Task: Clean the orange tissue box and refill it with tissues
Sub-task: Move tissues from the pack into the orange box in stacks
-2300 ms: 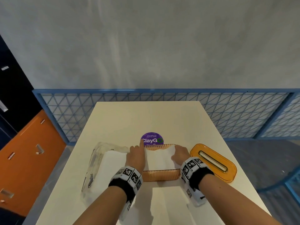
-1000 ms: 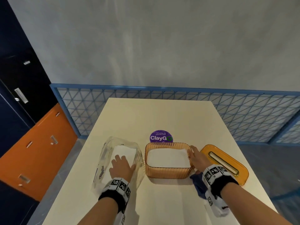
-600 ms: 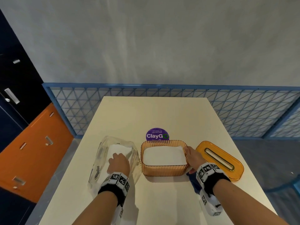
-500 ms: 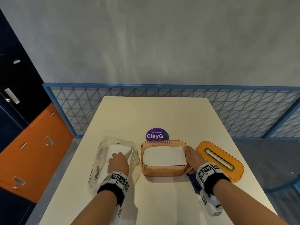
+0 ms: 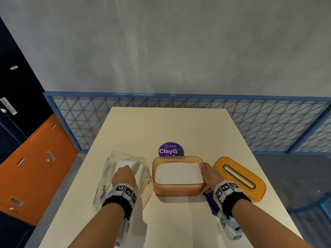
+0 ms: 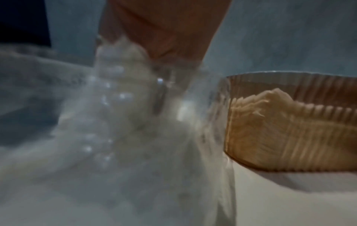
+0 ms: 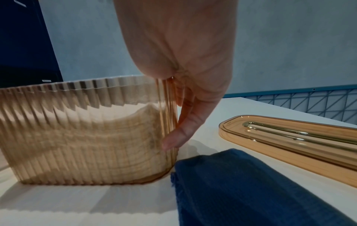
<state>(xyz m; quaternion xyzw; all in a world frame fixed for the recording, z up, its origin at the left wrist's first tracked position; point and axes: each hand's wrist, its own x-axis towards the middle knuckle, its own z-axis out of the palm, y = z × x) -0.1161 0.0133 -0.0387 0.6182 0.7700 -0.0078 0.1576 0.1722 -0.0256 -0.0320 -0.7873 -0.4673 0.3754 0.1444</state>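
The ribbed orange tissue box [image 5: 178, 189] stands open at the table's middle with a white tissue stack [image 5: 177, 173] inside it. Its orange lid [image 5: 240, 178] lies flat to the right. My left hand [image 5: 123, 171] is inside a clear plastic tissue pack [image 5: 109, 169], its fingers curled on the white tissues [image 5: 121, 163] there. My right hand [image 5: 207, 171] rests on the box's right end. In the right wrist view its fingers [image 7: 185, 122] lie straight down the outer wall of the box [image 7: 86, 130]. The left wrist view is blurred by the plastic [image 6: 135, 122].
A dark blue cloth [image 5: 209, 201] lies on the table under my right wrist, between box and lid [image 7: 289, 137]. A purple round sticker [image 5: 171, 149] sits behind the box. The cream table [image 5: 170, 126] ends at a blue mesh railing [image 5: 268, 126]; orange drawers [image 5: 35, 167] stand left.
Both hands left the tissues in the box. The left went into the plastic pack and curled its fingers there; the right moved to the box's right wall. Little differs over the last half second.
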